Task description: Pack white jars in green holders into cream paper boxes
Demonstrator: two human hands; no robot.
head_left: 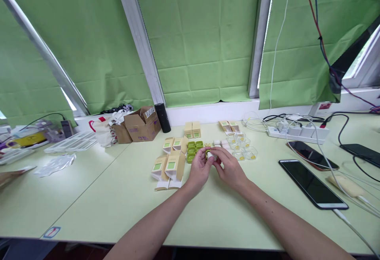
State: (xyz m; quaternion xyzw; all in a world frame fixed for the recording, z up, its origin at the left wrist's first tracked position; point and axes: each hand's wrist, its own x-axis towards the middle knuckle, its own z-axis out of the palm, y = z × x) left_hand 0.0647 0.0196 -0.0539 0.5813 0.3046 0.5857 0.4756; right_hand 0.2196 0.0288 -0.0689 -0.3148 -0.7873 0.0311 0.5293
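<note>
My left hand (199, 168) and my right hand (230, 166) meet over the middle of the table. Pinched between their fingertips is a small white piece (210, 155) with a dark and yellow edge; its exact kind is hard to make out. Just left of it lie green trays (190, 158) with small square cups, partly hidden by my left hand. Beyond my right hand are several small white and pale pink pieces (225, 144). Clear plastic cups (251, 153) with yellow spots sit to the right.
Open kraft cartons (175, 165) with green labels stand left of my hands, others (192, 130) farther back. A cardboard box (143, 125) and black cylinder (162, 118) stand at the back. Phones (313, 182), cables and a power strip (298, 134) lie to the right.
</note>
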